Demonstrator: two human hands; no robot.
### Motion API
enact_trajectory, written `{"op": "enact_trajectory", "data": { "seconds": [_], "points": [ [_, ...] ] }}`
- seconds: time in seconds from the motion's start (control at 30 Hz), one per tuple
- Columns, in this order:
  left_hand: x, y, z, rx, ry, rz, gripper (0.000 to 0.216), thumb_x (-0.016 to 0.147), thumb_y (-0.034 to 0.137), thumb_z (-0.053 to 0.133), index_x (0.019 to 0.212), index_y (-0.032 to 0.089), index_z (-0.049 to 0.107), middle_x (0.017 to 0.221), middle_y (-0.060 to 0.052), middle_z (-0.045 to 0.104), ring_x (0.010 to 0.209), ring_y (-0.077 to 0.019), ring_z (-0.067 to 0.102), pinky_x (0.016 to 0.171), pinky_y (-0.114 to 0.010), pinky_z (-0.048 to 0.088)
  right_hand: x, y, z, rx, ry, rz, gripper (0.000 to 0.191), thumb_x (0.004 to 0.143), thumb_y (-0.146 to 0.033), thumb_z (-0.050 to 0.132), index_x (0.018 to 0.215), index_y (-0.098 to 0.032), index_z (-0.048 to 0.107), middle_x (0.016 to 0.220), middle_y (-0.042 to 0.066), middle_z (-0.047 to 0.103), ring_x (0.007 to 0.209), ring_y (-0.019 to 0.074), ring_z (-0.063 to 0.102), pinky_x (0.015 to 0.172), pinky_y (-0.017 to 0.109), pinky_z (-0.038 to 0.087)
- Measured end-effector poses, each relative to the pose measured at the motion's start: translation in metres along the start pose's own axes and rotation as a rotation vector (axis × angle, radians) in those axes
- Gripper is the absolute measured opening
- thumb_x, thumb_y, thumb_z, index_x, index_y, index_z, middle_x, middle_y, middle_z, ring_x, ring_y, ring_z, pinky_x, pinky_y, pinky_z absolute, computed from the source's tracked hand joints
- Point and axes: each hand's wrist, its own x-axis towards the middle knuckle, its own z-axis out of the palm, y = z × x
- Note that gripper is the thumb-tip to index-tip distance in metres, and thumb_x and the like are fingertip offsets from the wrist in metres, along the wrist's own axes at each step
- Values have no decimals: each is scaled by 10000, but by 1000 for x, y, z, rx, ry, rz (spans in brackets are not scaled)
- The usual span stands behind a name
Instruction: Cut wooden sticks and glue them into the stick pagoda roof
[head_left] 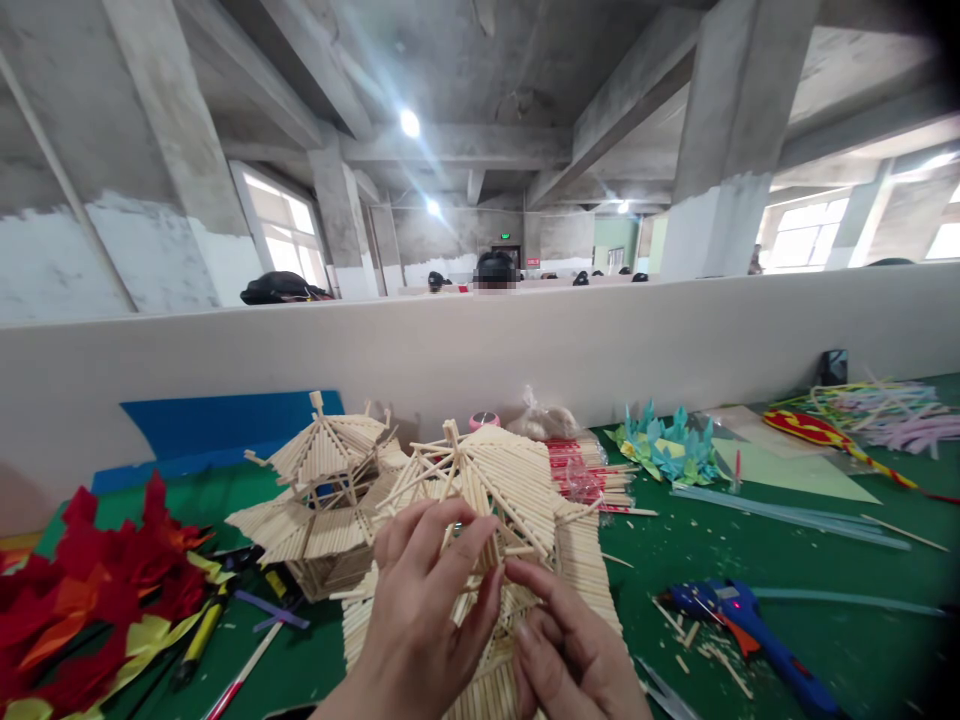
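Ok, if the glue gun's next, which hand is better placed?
Right, likely. The right hand is nearer the glue gun, which lies to the right of the stick model. The left hand is farther, with the right hand in between.

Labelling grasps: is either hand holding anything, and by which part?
Cannot be told: the left hand and right hand are close together at the front of the nearer stick pavilion, and any piece between their fingers can't be made out.
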Motion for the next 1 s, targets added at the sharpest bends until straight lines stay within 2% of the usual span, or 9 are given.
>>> {"op": "enact_trajectory", "data": {
  "seconds": [0.17,0.3,0.37,0.4,0.47,0.53,0.6,0.73,1.0],
  "points": [
    [-2,0,-1,-7,-7,-5,301,725,29,544,1005,139,543,966,-100,506,899,-251,444,730,-430,360,-1,4,0,-31,-6,-7,489,747,-553,515,1066,-184,550,453,-64,457,368,56,415,399,169,298],
    [-3,-1,-3,-11,-28,-20,340,723,57,571,1050,134,523,1004,-109,490,920,-253,436,759,-434,368,-4,1,-8,-307,72,-135,305,817,-432,466,991,-201,561,458,-56,464,370,76,397,380,190,291],
    [-3,-1,-4,-1,-15,-28,358,718,65,581,1064,127,514,1010,-113,486,926,-255,436,765,-435,375,0,-10,-15,-517,151,-346,174,805,-287,513,959,-219,554,517,-45,505,412,90,430,403,203,328],
    [-4,-1,-5,3,-7,-30,361,719,64,581,1068,127,511,1009,-113,486,927,-255,438,764,-432,379,3,-17,-18,-626,172,-492,185,782,-215,539,967,-222,549,572,-31,539,460,102,466,436,213,365],
    [-5,-1,-4,7,-1,-32,357,721,57,576,1065,128,510,1008,-112,487,927,-253,445,762,-428,386,12,-34,-23,-821,113,-793,276,749,-122,557,1016,-192,553,718,24,590,624,147,527,572,275,432],
    [-6,-2,-3,17,0,-26,342,723,56,578,1051,129,517,1007,-112,486,926,-252,453,759,-426,388,21,-49,-25,-996,43,-913,281,752,-126,572,1031,-160,584,809,69,597,721,183,524,638,331,436],
    [-7,-3,-2,26,0,-22,329,720,55,586,1035,126,524,1006,-112,486,932,-254,455,763,-428,387,28,-58,-25,-1102,1,-890,240,771,-161,572,1006,-163,620,801,72,592,721,192,505,631,345,427],
    [-10,-6,1,-15,4,-6,336,711,23,581,1028,113,521,1005,-112,479,950,-252,451,794,-434,391,34,-61,-23,-1150,-84,-810,173,795,-198,554,942,-193,645,765,54,581,705,187,478,617,337,414],
    [-12,-9,3,-85,4,37,355,707,-20,546,1046,77,509,1017,-114,461,969,-234,429,816,-407,391,40,-57,-26,-1149,-124,-850,120,801,-221,557,871,-204,653,756,51,570,676,175,454,582,300,395]
  ]
}}
